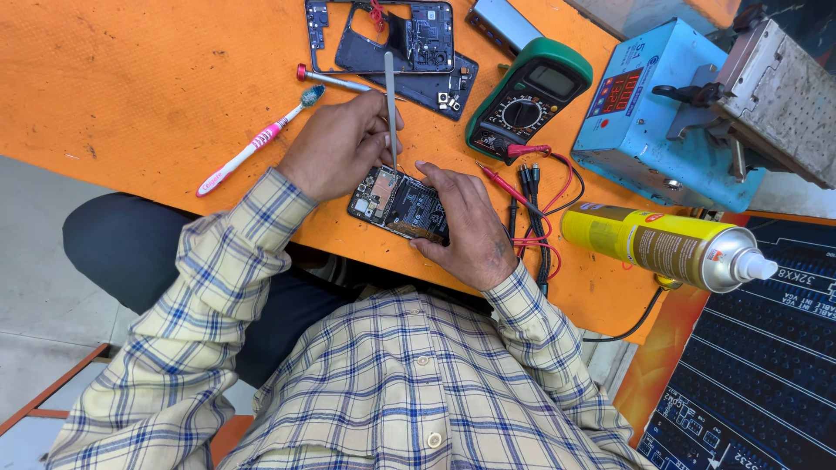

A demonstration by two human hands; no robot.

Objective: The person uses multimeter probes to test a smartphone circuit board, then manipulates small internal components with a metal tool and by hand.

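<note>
While opened smartphone [399, 204] lies at near edge of orange table [131, 87], board exposed: left hand [340, 144] pinches tweezers [391, 104], tips on board; right hand [466, 222] clasps smartphone's end. Removed frame [383, 35] lies apart; disassembly seemingly done, refitting pending.

The phone [401, 204] lies at the frame's centre on the table [131, 78], near its lower edge, between the hand [335, 146] on its left and the hand [470, 228] on its right. Tweezers [391, 100] stand over its upper edge. A frame [383, 35] and back cover [435, 87] lie above it. The toothbrush [257, 142] lies to the left, the multimeter [527, 96] upper right, its leads [535, 209] below it. The spray can [666, 246] lies right of the leads, beneath the box [649, 113].
</note>
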